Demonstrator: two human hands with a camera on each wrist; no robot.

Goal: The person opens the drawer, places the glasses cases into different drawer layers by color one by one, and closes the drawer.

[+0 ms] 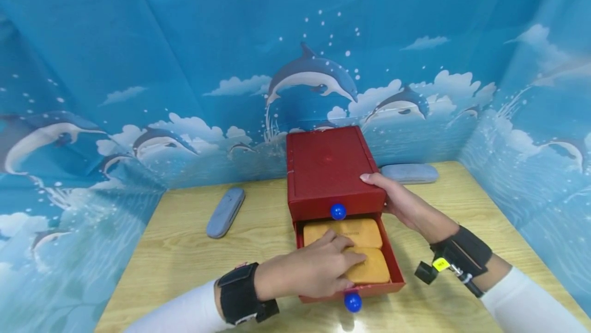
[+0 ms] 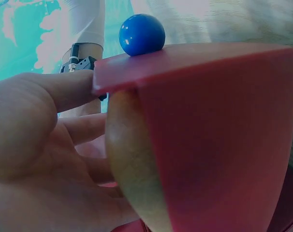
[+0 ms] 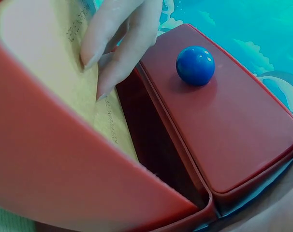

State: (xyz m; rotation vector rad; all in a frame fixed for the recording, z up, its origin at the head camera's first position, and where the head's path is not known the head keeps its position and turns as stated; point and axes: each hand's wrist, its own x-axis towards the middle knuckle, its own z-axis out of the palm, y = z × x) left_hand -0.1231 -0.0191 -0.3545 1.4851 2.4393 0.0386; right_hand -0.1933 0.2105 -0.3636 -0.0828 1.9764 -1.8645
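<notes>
A red two-drawer box (image 1: pixel 328 166) stands on the table with its lower drawer (image 1: pixel 394 266) pulled out. Two yellow rounded cases with dark lettering lie in that drawer, a back case (image 1: pixel 365 230) and a front case (image 1: pixel 376 266). My left hand (image 1: pixel 318 266) holds the front case, fingertips at the seam between both cases. Its thumb (image 2: pixel 76 89) is by the drawer's front rim in the left wrist view. With the thumb on the top edge, my right hand (image 1: pixel 406 202) grips the box's right side; its other fingers are largely hidden.
Blue ball knobs sit on the upper drawer (image 1: pixel 338 212) and lower drawer front (image 1: pixel 353 302). One grey-blue glasses case (image 1: pixel 226 212) lies left of the box, another glasses case (image 1: pixel 410 173) behind right. A dolphin-print curtain (image 1: pixel 208 40) walls the wooden table (image 1: pixel 175 251).
</notes>
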